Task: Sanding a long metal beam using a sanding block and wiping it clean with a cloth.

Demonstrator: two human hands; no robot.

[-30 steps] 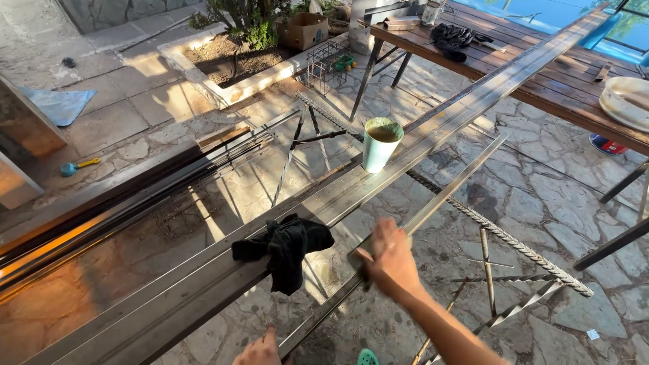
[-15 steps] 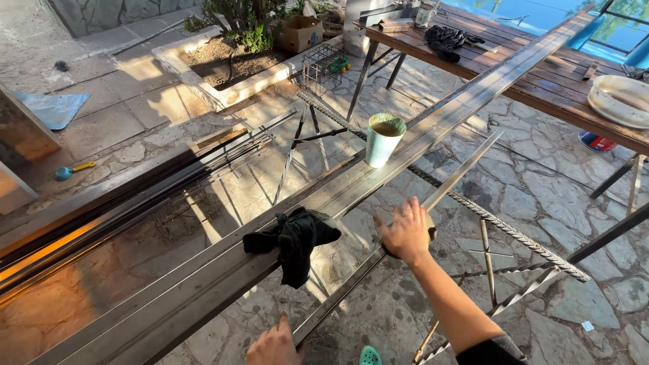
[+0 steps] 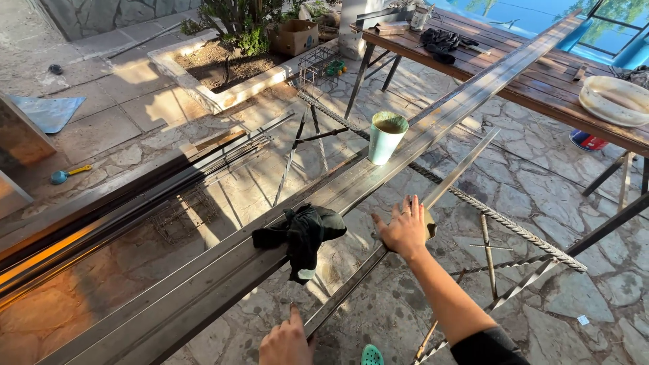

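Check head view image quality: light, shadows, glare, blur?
Head view: hard low sunlight, long shadows across the stone paving; warm glare on the metal at the left edge; the long steel beam reflects brightly; sharp overall, with the right hand and dark rag crisp; the left hand is cropped at the bottom; slight wide-angle bowing.

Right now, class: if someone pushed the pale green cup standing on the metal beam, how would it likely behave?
The green cup looks tall and narrow-based, so it would probably tip. It seems filled, so it may spill. The metal beam under it is narrow and smooth, so it could slide off.
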